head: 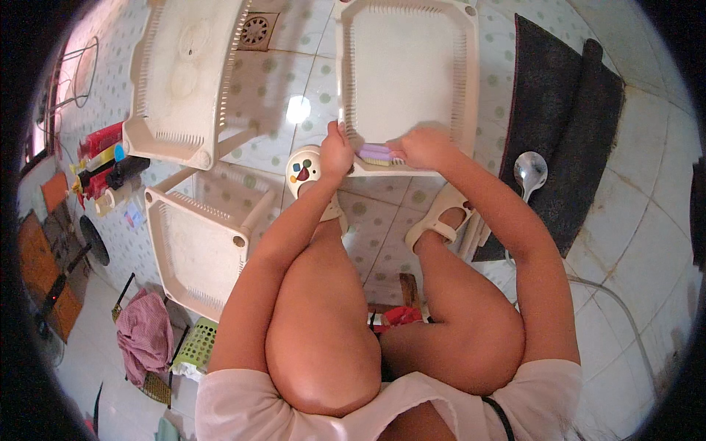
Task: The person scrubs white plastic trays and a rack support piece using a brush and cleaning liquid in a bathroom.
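Note:
In front of me a white plastic rack shelf [408, 71] with a slotted rim lies on the tiled floor. My left hand [336, 150] grips its near left corner. In my right hand [424, 148] is a purple scrub brush [375, 151] with pale bristles, held against the inside of the near rim. My fingers hide part of the brush. My two feet, in cream clogs [302, 170], stand either side of the shelf's near end.
A second white plastic rack [176, 82] stands at the left, with another tier [193, 248] below. A black mat [557, 138] and a metal ladle [530, 171] lie at the right. A floor drain [255, 30] is at the top. A hose [618, 303] curves along the right.

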### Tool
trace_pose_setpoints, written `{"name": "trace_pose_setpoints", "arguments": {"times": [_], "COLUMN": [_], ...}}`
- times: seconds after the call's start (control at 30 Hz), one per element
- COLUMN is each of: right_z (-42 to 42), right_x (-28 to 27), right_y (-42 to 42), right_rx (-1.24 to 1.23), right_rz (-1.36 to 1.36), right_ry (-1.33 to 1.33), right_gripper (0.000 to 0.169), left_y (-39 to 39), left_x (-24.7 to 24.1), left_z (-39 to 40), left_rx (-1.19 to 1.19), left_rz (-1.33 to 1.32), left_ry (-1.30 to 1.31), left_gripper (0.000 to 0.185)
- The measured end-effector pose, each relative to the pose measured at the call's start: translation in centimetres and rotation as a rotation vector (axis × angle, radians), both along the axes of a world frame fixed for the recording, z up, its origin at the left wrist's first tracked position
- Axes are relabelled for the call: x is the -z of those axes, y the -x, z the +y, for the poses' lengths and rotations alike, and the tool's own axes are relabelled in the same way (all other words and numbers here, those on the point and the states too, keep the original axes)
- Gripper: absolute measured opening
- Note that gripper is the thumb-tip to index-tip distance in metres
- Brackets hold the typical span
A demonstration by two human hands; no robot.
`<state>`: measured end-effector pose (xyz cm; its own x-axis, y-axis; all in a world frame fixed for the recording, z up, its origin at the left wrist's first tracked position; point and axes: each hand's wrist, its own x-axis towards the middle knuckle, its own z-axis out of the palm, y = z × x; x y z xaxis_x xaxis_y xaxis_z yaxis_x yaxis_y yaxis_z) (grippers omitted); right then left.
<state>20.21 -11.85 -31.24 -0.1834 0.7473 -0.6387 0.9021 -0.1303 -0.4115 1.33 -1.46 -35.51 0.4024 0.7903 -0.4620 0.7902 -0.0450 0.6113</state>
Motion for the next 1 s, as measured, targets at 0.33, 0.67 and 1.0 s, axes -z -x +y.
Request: {"name": "trace_pose_setpoints", "arguments": {"times": [0.33,0.67,1.0], "right_z": [-3.3,-4.3,-0.9], "right_x": [-1.8,-1.8,-2.9], "right_y": [-4.5,-2.4,5.8], "right_rx": [0.055,0.148,0.482], "right_rz": [0.000,0.159,0.160], "right_ry": [0.157,0.077,0.172], "right_gripper": [0.037,0.037,0.042], "left_y": [0.1,0.4,0.3], "left_x": [1.0,1.5,2.1], "left_z": [-0.2,0.0,0.0], "left_rx": [-0.093,-0.097,-0.095], "left_rz": [-0.062,-0.084,-0.061], "left_ry": [-0.074,-0.094,-0.145], "left_gripper": [0.026,0.029,0.031]}}
